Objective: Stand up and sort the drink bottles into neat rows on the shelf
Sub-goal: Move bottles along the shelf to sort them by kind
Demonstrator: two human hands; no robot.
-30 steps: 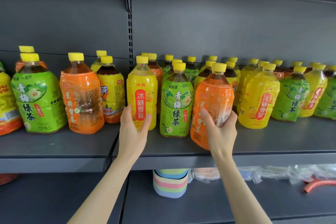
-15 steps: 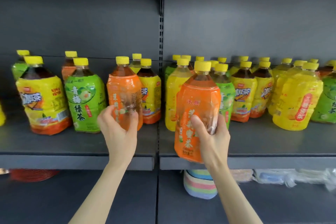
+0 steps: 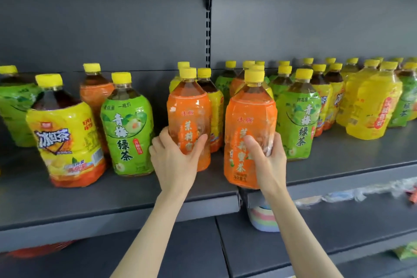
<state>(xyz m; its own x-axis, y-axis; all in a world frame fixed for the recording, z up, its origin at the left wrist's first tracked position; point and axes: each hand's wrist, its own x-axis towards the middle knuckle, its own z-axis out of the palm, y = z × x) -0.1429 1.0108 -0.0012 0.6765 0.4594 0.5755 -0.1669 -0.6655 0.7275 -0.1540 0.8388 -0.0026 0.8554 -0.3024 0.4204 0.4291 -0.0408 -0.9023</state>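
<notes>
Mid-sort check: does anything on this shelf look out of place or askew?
Yes. Flavours are mixed, not in rows: a green bottle stands between the yellow iced-tea bottle and the orange bottle the left hand grips. The right hand holds a second orange bottle at the front edge of the shelf. Nothing spilled.

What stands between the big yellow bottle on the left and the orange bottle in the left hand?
A green bottle with a yellow cap, upright; the head view shows it.

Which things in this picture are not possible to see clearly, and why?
Head view:
- Back-row bottles: only caps show; front bottles hide the labels.
- Green bottle: cut by the left edge.
- Striped object below: the shelf hides its top.
- Red object, lower left: blurred, mostly under the shelf.
</notes>
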